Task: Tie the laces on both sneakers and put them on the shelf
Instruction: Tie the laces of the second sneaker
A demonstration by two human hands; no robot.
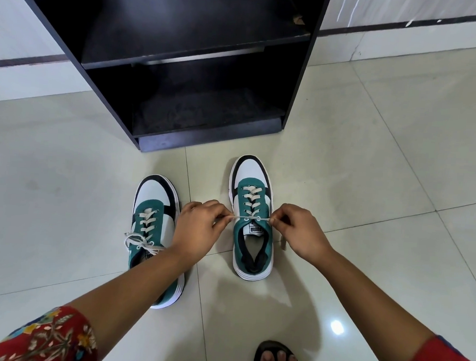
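Note:
Two green, white and black sneakers stand on the tiled floor, toes toward the shelf. The left sneaker (154, 203) has its white laces in a bow; my left forearm covers its heel. The right sneaker (253, 208) has its lace (253, 217) drawn taut across the top eyelets. My left hand (198, 228) pinches one lace end on the shoe's left. My right hand (300, 230) pinches the other end on its right. A black open shelf (206, 140) stands just beyond the shoes.
Pale glossy floor tiles (369, 173) spread all around. The shelf's lower compartment looks dusty, with another board above it. A white wall with a dark skirting strip runs behind. My foot in a dark sandal (275, 359) shows at the bottom edge.

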